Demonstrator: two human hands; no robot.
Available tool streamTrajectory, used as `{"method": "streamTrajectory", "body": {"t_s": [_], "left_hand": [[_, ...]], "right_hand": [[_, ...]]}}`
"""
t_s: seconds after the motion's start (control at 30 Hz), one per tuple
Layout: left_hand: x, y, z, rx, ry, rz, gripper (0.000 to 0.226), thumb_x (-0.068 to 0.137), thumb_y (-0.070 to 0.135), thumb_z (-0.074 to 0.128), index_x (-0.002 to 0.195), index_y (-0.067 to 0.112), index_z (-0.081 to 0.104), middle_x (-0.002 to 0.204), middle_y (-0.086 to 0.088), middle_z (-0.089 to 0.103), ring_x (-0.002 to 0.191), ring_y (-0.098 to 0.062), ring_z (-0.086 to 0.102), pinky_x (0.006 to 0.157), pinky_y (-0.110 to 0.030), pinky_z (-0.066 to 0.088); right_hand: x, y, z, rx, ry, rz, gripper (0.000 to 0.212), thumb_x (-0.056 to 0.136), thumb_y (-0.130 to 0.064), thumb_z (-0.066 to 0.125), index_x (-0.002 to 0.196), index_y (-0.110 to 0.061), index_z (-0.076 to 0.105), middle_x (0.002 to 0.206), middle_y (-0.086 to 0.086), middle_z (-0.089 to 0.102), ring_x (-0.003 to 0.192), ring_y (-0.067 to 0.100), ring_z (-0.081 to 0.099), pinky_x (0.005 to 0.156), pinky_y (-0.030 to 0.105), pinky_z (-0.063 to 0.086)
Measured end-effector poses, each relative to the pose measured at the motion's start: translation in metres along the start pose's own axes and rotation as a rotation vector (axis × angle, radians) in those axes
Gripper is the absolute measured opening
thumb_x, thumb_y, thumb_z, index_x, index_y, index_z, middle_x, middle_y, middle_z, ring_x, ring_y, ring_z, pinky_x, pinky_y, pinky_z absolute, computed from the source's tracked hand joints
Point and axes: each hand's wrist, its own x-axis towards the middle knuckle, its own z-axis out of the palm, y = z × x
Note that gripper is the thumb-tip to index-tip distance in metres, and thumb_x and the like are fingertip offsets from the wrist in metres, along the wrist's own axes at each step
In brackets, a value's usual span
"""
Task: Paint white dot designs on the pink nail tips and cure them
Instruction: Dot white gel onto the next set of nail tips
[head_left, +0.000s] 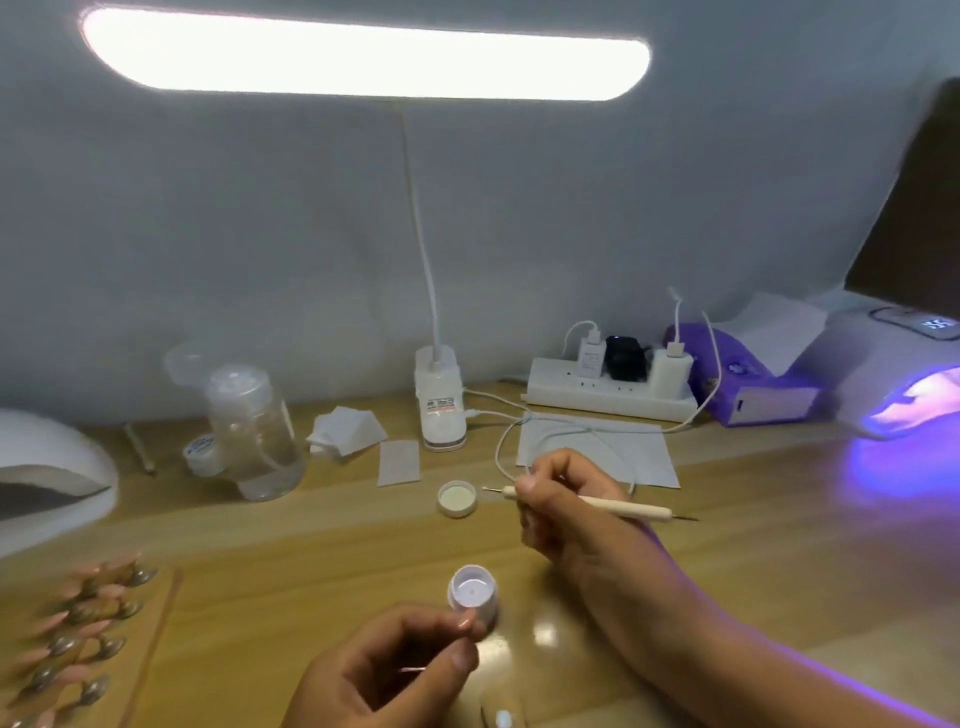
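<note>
Pink nail tips (78, 623) sit on a rack of stands, well left of the left hand (384, 670) and apart from both hands. No white dots show on them, though they are small and blurred and the lower rows are cut by the edge.

Right hand (566, 499) has its fingers (524, 486) clamped on a dotting tool (623, 506) in a pen grip, metal tip pointing left. The tip is just short of the upturned lid (457, 498), probably so the lid can serve as a palette.

The open white jar (475, 592) stands on the worktop (311, 535) right at the left fingertips, likely steadied for a dip. Left fingers (462, 660) are curled, thumb and forefinger nearly meeting. Cannot tell if they pinch anything: a thin pale stick-like streak shows in the palm, too blurry to name.

A curing lamp (904, 400) glows purple far right of the right fingers, cropped at the edge, its inside unreadable. Judged stage: loading paint, dots not yet started.
</note>
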Motion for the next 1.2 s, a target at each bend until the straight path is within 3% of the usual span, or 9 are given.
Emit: {"method": "streamTrajectory", "body": {"t_s": [0.2, 0.33, 0.5, 0.63, 0.73, 0.93, 1.03, 1.2], "left_hand": [[-0.003, 0.004, -0.004, -0.092, -0.097, -0.061, 0.029, 0.044, 0.020, 0.085, 0.069, 0.008, 0.076, 0.069, -0.019, 0.071, 0.062, -0.017, 0.069, 0.057, -0.015, 0.048], [-0.001, 0.006, -0.011, -0.053, -0.158, -0.036, 0.035, 0.045, 0.034, 0.082, 0.075, 0.017, 0.076, 0.072, -0.011, 0.073, 0.069, -0.014, 0.067, 0.065, -0.017, 0.050], [-0.002, 0.007, -0.012, -0.052, -0.163, -0.039, 0.034, 0.049, 0.032, 0.083, 0.078, 0.015, 0.075, 0.072, -0.009, 0.073, 0.069, -0.011, 0.067, 0.065, -0.015, 0.050], [-0.003, 0.008, -0.010, -0.090, -0.155, -0.047, 0.011, 0.061, 0.016, 0.076, 0.071, 0.015, 0.075, 0.069, -0.011, 0.072, 0.066, -0.009, 0.066, 0.062, -0.014, 0.049], [-0.004, 0.007, -0.009, -0.093, -0.155, -0.035, 0.009, 0.063, 0.015, 0.075, 0.072, 0.015, 0.074, 0.069, -0.010, 0.072, 0.066, -0.008, 0.065, 0.062, -0.015, 0.050], [-0.004, 0.006, -0.009, -0.092, -0.172, -0.003, 0.013, 0.061, 0.021, 0.081, 0.073, 0.018, 0.075, 0.073, -0.006, 0.073, 0.070, -0.009, 0.066, 0.065, -0.016, 0.050], [-0.003, 0.005, -0.009, -0.102, -0.170, -0.002, 0.018, 0.058, 0.027, 0.079, 0.073, 0.017, 0.075, 0.082, -0.003, 0.075, 0.075, -0.008, 0.067, 0.068, -0.016, 0.051], [-0.004, 0.005, -0.009, -0.119, -0.165, -0.013, 0.007, 0.064, 0.016, 0.078, 0.070, 0.018, 0.074, 0.085, -0.002, 0.075, 0.075, -0.007, 0.068, 0.067, -0.015, 0.050]], "right_hand": [[-0.005, 0.017, -0.009, 0.113, 0.008, 0.042, 0.016, 0.066, -0.031, 0.068, 0.065, -0.025, 0.053, 0.064, 0.002, 0.043, 0.062, 0.014, 0.041, 0.066, 0.033, 0.034], [-0.005, 0.018, -0.005, 0.126, -0.045, 0.050, 0.019, 0.069, -0.033, 0.073, 0.064, -0.026, 0.056, 0.060, 0.001, 0.047, 0.058, 0.012, 0.044, 0.061, 0.026, 0.041], [-0.012, 0.012, 0.004, 0.192, -0.114, 0.071, 0.019, 0.073, -0.028, 0.072, 0.069, -0.021, 0.054, 0.062, -0.001, 0.042, 0.057, 0.009, 0.040, 0.058, 0.019, 0.044], [-0.014, 0.009, 0.007, 0.291, -0.112, 0.105, 0.026, 0.071, -0.026, 0.075, 0.060, -0.020, 0.051, 0.055, 0.000, 0.039, 0.050, 0.008, 0.043, 0.073, 0.035, 0.055], [-0.015, 0.007, 0.009, 0.343, -0.149, 0.102, 0.033, 0.069, -0.021, 0.080, 0.059, -0.017, 0.048, 0.053, 0.001, 0.036, 0.047, 0.008, 0.043, 0.076, 0.044, 0.056], [-0.017, 0.006, 0.016, 0.328, -0.163, 0.099, 0.025, 0.066, -0.015, 0.072, 0.055, -0.016, 0.050, 0.054, 0.002, 0.041, 0.045, 0.007, 0.044, 0.065, 0.038, 0.059], [-0.019, 0.004, 0.017, 0.328, -0.183, 0.104, 0.022, 0.064, -0.014, 0.071, 0.054, -0.016, 0.052, 0.053, 0.001, 0.045, 0.045, 0.008, 0.053, 0.056, 0.031, 0.058], [-0.020, 0.005, 0.016, 0.307, -0.220, 0.096, 0.020, 0.067, -0.015, 0.069, 0.055, -0.019, 0.053, 0.054, -0.002, 0.049, 0.048, 0.007, 0.058, 0.058, 0.034, 0.059]]}}
